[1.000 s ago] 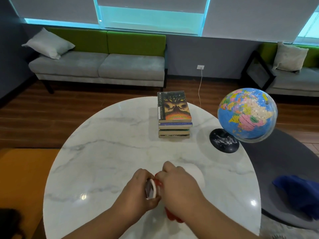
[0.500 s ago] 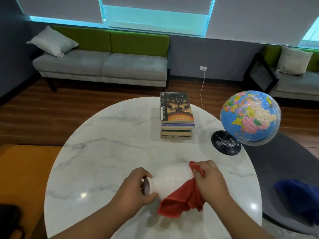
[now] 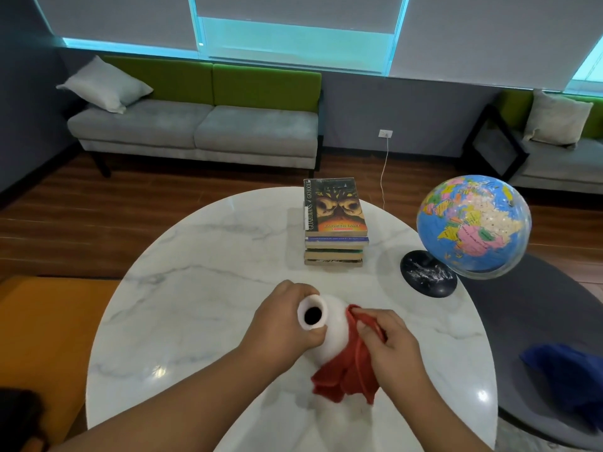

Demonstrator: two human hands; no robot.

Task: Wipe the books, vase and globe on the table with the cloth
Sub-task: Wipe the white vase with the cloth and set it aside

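- The white, round-bellied ceramic vase is close to the near edge of the round white marble table. It is tilted so that its dark mouth faces up toward the person.
- The left hand curls around the vase's neck just below the rim and grips it.
- The right hand pinches the red cloth and presses it against the right flank of the vase, with loose folds trailing down onto the table.
- The smooth body probably slips easily, so the neck grip should be firm. The left hand can turn the vase a little at a time so the cloth meets each side.
- Gathering the hanging folds into the palm would likely give fuller contact.
- The stack of paperback books toward the far edge and the blue plastic globe on a black stand at the right edge are well apart from both hands.
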